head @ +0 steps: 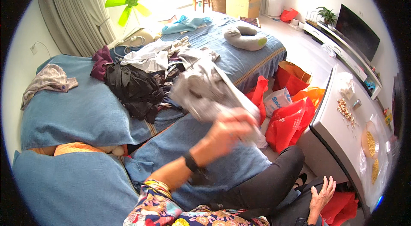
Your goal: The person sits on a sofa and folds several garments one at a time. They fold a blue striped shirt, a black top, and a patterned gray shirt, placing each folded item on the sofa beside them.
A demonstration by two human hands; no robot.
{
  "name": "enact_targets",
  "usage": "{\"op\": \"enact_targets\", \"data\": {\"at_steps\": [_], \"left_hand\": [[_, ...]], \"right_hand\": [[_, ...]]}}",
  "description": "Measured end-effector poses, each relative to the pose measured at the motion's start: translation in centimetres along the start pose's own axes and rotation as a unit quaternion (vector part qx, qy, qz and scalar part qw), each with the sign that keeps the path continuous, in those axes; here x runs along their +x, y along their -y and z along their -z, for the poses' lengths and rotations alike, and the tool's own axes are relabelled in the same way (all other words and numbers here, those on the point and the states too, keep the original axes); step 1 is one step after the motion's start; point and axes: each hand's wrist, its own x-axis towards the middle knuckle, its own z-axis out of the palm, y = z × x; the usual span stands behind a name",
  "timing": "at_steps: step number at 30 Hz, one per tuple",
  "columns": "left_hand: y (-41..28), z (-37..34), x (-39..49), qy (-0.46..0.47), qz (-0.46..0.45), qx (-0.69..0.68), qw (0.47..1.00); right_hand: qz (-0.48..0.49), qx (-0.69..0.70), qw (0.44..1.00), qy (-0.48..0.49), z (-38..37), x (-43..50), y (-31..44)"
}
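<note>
My left hand [226,136], blurred by motion, grips a light grey garment [205,92] at its near end. A black band circles that wrist. The garment stretches from my hand across to the heap of clothes on the sofa [80,117], which has a blue cloth cover. In the heap lie a black garment [133,89], a white garment [149,59] and a dark purple one [102,62]. To its left, a patterned beige garment [53,78] lies alone. My right hand [321,195] is by my dark-trousered leg, fingers spread and holding nothing.
A table [324,129] on the right carries nut-like pieces [346,112] and yellow grains [371,145] on plastic. Red bags [290,126] stand between it and the sofa. Farther off are a grey neck pillow [245,38], a green fan [131,1] and a cardboard box [243,4].
</note>
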Motion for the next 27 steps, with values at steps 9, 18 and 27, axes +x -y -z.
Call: {"op": "enact_targets", "data": {"at_steps": [9, 18, 27], "left_hand": [[6.3, -17.8, -5.5, 0.455, 0.223, -0.233, 0.830], [6.5, -19.0, -4.7, 0.390, 0.219, -0.225, 0.866], [6.9, -23.5, -4.4, 0.437, 0.150, -0.144, 0.875]], "right_hand": [[0.009, 0.025, 1.000, -0.003, 0.1, -0.7, -1.4], [0.159, 0.258, 0.952, 0.052, 3.4, -2.7, 3.5], [-0.154, 0.771, 0.563, 0.256, 2.6, -5.6, 8.1]]}}
